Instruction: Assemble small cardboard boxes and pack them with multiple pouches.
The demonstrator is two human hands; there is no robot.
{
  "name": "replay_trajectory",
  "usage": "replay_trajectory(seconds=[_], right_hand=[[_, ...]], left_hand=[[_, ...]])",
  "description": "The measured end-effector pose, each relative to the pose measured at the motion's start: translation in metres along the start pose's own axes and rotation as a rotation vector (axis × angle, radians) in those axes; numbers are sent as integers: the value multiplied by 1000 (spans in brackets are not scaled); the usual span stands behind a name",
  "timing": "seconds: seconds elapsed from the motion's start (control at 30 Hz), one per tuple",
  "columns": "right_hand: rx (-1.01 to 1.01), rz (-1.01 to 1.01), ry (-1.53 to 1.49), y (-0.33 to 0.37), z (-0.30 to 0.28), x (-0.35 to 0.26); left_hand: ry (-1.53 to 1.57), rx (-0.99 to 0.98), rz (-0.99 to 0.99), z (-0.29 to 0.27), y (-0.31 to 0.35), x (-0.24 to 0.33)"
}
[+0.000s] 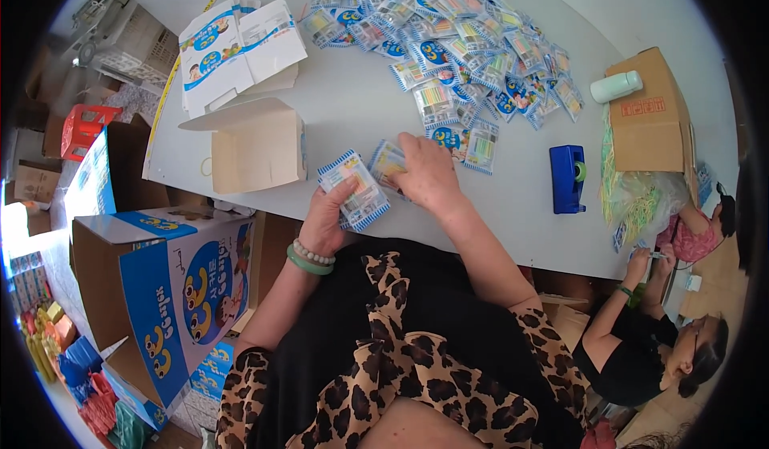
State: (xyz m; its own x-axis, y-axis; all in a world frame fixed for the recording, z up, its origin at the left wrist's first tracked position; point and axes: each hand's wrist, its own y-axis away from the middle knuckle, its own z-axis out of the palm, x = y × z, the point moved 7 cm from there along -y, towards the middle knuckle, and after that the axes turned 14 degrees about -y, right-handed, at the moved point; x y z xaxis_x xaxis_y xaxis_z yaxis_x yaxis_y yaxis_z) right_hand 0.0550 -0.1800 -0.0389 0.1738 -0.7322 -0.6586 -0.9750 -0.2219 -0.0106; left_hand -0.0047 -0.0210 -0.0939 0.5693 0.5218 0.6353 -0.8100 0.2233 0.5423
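Observation:
My left hand (323,221) is closed around a flat clear packet (358,197) with blue striped ends and coloured strips inside. It may be more than one packet; I cannot tell. Just beside it, my right hand (428,170) pinches another such packet (386,161) by its right side, low over the table's near edge. A big loose pile of the same packets (473,48) spreads across the back of the grey table (344,88). To the left of my hands, a small open carton (256,157) lies with its pale inside showing.
Folded printed cartons (240,48) are stacked at the back left. A blue tape dispenser (567,178) stands on the right, near a brown box (649,120) and a white bottle (615,86). A large open printed box (188,289) is at my left. Another person (649,337) works at the right.

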Motion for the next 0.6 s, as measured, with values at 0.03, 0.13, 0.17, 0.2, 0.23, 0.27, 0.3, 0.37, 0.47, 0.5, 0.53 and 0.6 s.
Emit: replay_trajectory(seconds=[0.03, 0.13, 0.17, 0.2, 0.23, 0.27, 0.3, 0.37, 0.47, 0.5, 0.53, 0.6], right_hand=[[-59, 158, -21, 1, 3, 6], [-145, 254, -105, 7, 4, 6], [-143, 251, -106, 14, 6, 11], [-27, 197, -132, 23, 4, 16], [87, 142, -160, 28, -2, 17], [88, 141, -162, 30, -6, 24], [30, 266, -590, 34, -4, 36], [-23, 393, -1023, 40, 1, 34], [-149, 378, -1458, 36, 12, -10], [-114, 362, -1331, 34, 20, -10], [-82, 350, -1205, 32, 28, -6], [28, 293, -1199, 32, 38, -1]], left_hand=[[2, -6, 3, 1, -1, 0], [-8, 10, 0, -1, 3, 2], [-17, 25, -13, -1, 4, 1], [-18, 24, -11, 2, 5, 3], [-55, 29, -2, 2, 7, 5], [-91, 34, 6, 3, 8, 6], [-92, 33, 6, 4, 7, 5], [-269, 49, 97, 5, 4, 6], [-274, 10, 186, 19, 6, 7], [-281, -10, 179, 26, 7, 8], [-185, -69, 89, 36, 8, 8], [-63, -132, -17, 50, 10, 9]])
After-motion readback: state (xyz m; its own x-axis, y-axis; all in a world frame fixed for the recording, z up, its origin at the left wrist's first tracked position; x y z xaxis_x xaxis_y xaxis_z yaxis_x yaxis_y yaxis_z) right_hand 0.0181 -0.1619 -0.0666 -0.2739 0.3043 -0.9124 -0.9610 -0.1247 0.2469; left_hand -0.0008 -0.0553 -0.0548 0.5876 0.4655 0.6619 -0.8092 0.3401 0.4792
